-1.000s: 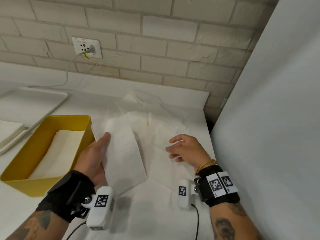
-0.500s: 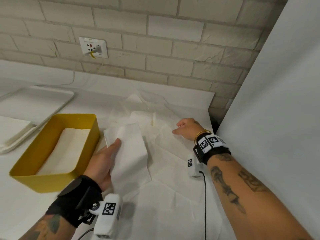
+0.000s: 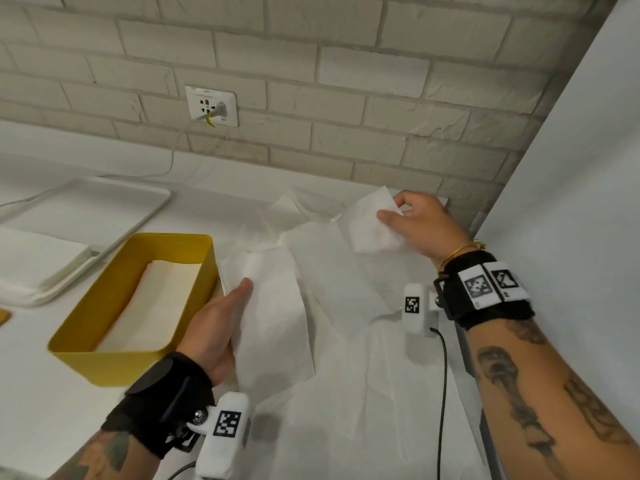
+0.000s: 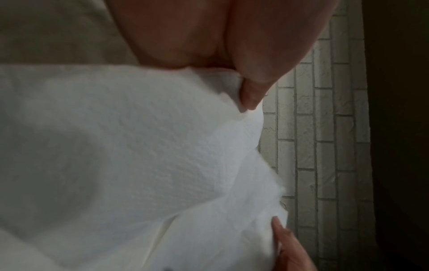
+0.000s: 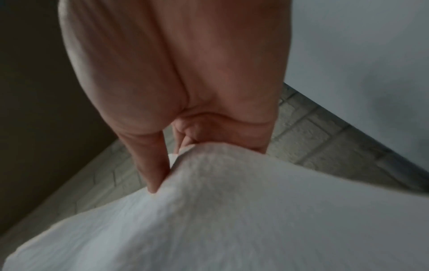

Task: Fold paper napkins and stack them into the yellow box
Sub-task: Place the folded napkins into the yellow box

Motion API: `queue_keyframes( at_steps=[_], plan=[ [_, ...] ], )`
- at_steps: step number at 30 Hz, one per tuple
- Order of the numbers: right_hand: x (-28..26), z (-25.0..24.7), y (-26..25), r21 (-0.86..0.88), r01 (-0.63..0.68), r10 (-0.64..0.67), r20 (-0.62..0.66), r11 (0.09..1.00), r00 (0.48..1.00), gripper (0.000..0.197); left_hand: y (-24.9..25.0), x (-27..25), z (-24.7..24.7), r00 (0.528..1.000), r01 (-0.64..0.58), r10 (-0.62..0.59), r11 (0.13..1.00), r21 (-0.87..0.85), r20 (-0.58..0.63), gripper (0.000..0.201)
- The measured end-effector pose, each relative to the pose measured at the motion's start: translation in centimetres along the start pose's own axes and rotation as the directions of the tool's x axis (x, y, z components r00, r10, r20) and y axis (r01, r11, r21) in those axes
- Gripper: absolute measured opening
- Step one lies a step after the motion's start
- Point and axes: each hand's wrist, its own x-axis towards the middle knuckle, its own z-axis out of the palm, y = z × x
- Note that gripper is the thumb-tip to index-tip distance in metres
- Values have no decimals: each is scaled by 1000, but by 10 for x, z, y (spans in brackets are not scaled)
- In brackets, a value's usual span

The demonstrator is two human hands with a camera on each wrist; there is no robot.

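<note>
The yellow box (image 3: 104, 362) stands at the left of the white counter with folded napkins (image 3: 152, 306) stacked inside. My left hand (image 3: 221, 323) holds a folded white napkin (image 3: 273, 313) just right of the box, thumb on top; the left wrist view shows the thumb (image 4: 250, 95) on that napkin (image 4: 139, 165). My right hand (image 3: 412, 220) pinches the far corner of an unfolded napkin (image 3: 370, 226) at the back right and lifts it. In the right wrist view the fingers (image 5: 153, 168) close on this napkin (image 5: 232, 210).
More loose white napkins (image 3: 346, 358) cover the counter between my arms. A white tray (image 3: 86, 216) lies behind the box at the left. A brick wall with a socket (image 3: 212, 105) stands behind, and a white panel (image 3: 571, 202) closes off the right side.
My right hand has reached away to the back right and taken hold of a napkin corner, lifting it. My left hand has kept hold of the folded napkin beside the box.
</note>
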Motion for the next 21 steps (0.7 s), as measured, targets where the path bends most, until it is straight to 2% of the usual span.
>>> queue_keyframes(
  at_steps=[1, 4, 6, 8, 11, 15, 17, 18, 20, 21],
  plan=[
    [-6, 0, -8, 48, 30, -31, 18, 998, 999, 34, 0, -1, 3, 1000, -4, 4, 1000, 10, 15, 27],
    [-19, 8, -21, 219, 126, -147, 82, 967, 986, 12, -1, -2, 13, 999, -28, 27, 999, 32, 47, 24],
    [-27, 22, -26, 309, 130, -176, 125, 942, 976, 9, 0, -2, 20, 999, -28, 27, 999, 31, 45, 26],
    [-30, 39, -27, 367, 96, -166, 164, 925, 973, 8, 0, -1, 24, 999, 1, -1, 1000, 9, 50, 36],
    [-29, 69, -21, 361, 69, -128, 142, 930, 982, 14, 0, 0, 25, 995, 57, -54, 998, -32, 83, 40],
    [-28, 95, -8, 356, 0, -33, 87, 934, 996, 35, 1, -1, 23, 987, 108, -97, 991, -75, 131, 42],
    [-32, 101, 1, 420, -117, 66, 134, 900, 989, 34, -1, -2, 20, 982, 134, -120, 987, -87, 149, 43],
    [-34, 103, 5, 494, -218, 136, 197, 841, 971, 43, -1, -2, 19, 978, 149, -133, 985, -91, 160, 43],
    [-37, 105, 15, 613, -420, 240, 356, 669, 903, 78, -2, -2, 17, 972, 171, -153, 981, -95, 177, 43],
    [-41, 105, 17, 628, -475, 230, 433, 616, 871, 80, -3, -2, 17, 970, 178, -158, 979, -96, 184, 43]
  ],
)
